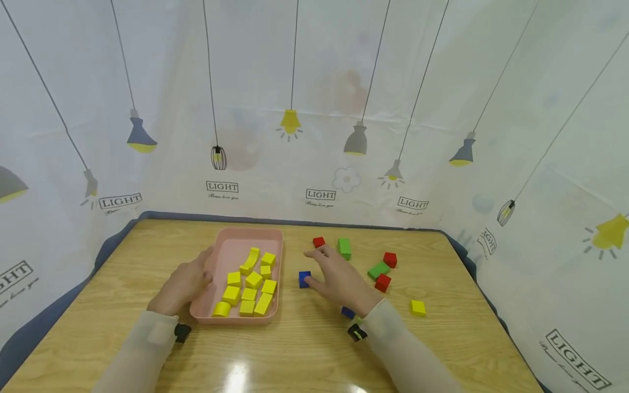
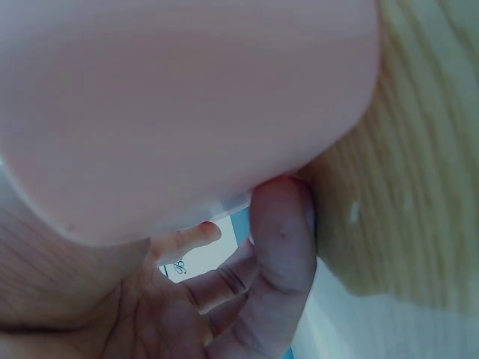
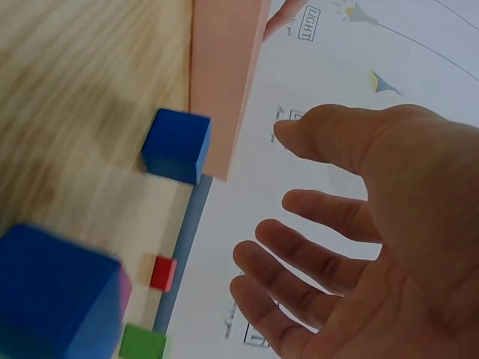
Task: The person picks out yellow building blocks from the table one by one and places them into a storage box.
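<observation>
My left hand (image 1: 178, 286) grips the left side of a pink tray (image 1: 236, 321), with a finger curled at its lower edge in the left wrist view. Several yellow blocks (image 1: 253, 280) of different shapes lie in the tray. To the tray's right, my right hand (image 1: 341, 281) hovers over the table, fingers spread and holding nothing. A blue cube (image 1: 302, 278) sits below its thumb and overlaps it in the head view; the right wrist view shows the cube (image 3: 176, 146) apart from the fingers. Another blue block (image 1: 348, 312) is partly hidden under the right wrist.
Beyond the right hand lie red blocks (image 1: 390, 259) and green blocks (image 1: 344, 248). A lone yellow block (image 1: 417, 308) rests farther right on the wooden table (image 1: 314, 349). White sheeting (image 1: 275, 196) printed with lamps surrounds the table's back and sides.
</observation>
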`<move>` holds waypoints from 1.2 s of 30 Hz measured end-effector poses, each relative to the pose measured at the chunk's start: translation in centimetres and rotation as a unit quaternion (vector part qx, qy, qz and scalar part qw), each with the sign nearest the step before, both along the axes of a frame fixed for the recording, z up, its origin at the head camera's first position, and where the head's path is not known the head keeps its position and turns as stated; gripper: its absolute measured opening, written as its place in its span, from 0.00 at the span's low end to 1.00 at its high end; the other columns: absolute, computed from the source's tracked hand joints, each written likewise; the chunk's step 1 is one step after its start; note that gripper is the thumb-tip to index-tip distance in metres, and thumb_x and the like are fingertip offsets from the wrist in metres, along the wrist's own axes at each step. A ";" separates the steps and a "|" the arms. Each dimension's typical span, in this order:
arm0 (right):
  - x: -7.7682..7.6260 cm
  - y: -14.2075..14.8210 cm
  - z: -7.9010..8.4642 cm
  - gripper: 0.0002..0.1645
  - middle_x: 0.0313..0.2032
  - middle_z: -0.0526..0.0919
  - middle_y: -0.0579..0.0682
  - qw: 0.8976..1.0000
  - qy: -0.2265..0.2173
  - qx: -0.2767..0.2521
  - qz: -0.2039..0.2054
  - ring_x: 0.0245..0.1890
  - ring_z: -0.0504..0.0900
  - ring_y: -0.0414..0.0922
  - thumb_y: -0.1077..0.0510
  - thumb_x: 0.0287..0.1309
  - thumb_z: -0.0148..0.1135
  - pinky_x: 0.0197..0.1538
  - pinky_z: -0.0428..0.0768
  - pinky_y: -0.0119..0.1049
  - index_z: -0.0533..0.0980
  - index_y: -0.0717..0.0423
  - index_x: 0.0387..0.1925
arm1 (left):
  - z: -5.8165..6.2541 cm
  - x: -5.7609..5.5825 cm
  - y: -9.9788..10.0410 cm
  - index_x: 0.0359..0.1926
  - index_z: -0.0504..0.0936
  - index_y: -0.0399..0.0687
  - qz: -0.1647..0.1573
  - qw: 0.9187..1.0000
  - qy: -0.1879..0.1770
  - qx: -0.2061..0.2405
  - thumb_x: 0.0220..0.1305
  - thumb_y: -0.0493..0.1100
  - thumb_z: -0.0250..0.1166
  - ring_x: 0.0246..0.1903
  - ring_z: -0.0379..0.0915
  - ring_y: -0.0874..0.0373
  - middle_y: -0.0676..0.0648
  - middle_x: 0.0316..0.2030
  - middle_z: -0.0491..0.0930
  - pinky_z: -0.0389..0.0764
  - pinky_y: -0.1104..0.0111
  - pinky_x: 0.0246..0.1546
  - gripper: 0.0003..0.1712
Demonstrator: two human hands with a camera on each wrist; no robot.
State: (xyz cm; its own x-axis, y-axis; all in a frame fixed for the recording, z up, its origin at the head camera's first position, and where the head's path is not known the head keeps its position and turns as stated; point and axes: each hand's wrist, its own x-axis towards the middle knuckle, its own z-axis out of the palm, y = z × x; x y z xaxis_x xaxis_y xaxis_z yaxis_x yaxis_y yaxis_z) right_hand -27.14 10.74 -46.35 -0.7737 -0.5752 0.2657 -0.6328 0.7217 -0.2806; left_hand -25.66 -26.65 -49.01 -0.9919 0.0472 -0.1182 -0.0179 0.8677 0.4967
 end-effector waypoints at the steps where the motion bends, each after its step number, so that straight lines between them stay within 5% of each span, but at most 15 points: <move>1: 0.2 0.5 -0.1 0.36 0.59 0.71 0.48 1.000 0.002 -0.003 -0.001 0.54 0.74 0.43 0.46 0.62 0.70 0.55 0.78 0.40 0.70 0.50 0.67 | 0.0 0.0 0.0 0.80 0.43 0.44 0.002 1.000 -0.001 0.001 0.75 0.39 0.50 0.20 0.66 0.53 0.44 0.29 0.74 0.72 0.64 0.25 0.39; 7: 0.8 3.7 -0.9 0.33 0.55 0.73 0.45 1.000 0.013 -0.013 -0.015 0.46 0.76 0.42 0.47 0.61 0.70 0.49 0.79 0.34 0.72 0.48 0.66 | 0.1 0.1 0.0 0.80 0.43 0.45 0.007 1.000 -0.009 0.009 0.75 0.39 0.50 0.20 0.65 0.54 0.44 0.26 0.72 0.71 0.65 0.23 0.39; 13: 1.4 6.5 -1.4 0.32 0.55 0.72 0.47 0.997 -0.028 -0.022 -0.061 0.42 0.76 0.44 0.48 0.62 0.70 0.41 0.79 0.31 0.72 0.46 0.66 | 0.0 0.1 0.0 0.80 0.42 0.46 0.012 1.000 -0.014 0.010 0.76 0.39 0.50 0.20 0.66 0.54 0.44 0.27 0.72 0.72 0.65 0.24 0.40; 24: 1.4 11.9 -2.6 0.25 0.48 0.75 0.52 0.995 0.007 -0.004 -0.096 0.37 0.74 0.44 0.52 0.57 0.73 0.39 0.80 0.37 0.78 0.54 0.55 | -0.1 0.0 0.0 0.81 0.41 0.47 0.015 1.000 -0.024 0.010 0.77 0.40 0.50 0.21 0.68 0.53 0.42 0.33 0.75 0.73 0.65 0.23 0.40; 32: 1.3 15.7 -1.8 0.23 0.51 0.75 0.57 0.989 -0.046 0.039 -0.137 0.48 0.76 0.54 0.52 0.57 0.72 0.52 0.78 0.52 0.79 0.56 0.53 | 0.0 0.0 0.1 0.80 0.43 0.46 0.011 1.000 -0.012 0.009 0.76 0.39 0.50 0.20 0.66 0.53 0.43 0.29 0.73 0.71 0.65 0.23 0.39; 36: 1.3 17.0 -1.1 0.22 0.49 0.75 0.58 0.987 -0.075 0.038 -0.136 0.43 0.76 0.52 0.51 0.59 0.71 0.50 0.78 0.52 0.79 0.56 0.52 | -0.1 0.1 -0.1 0.80 0.43 0.45 0.004 1.000 0.000 0.003 0.75 0.39 0.50 0.19 0.65 0.53 0.43 0.28 0.73 0.71 0.64 0.23 0.39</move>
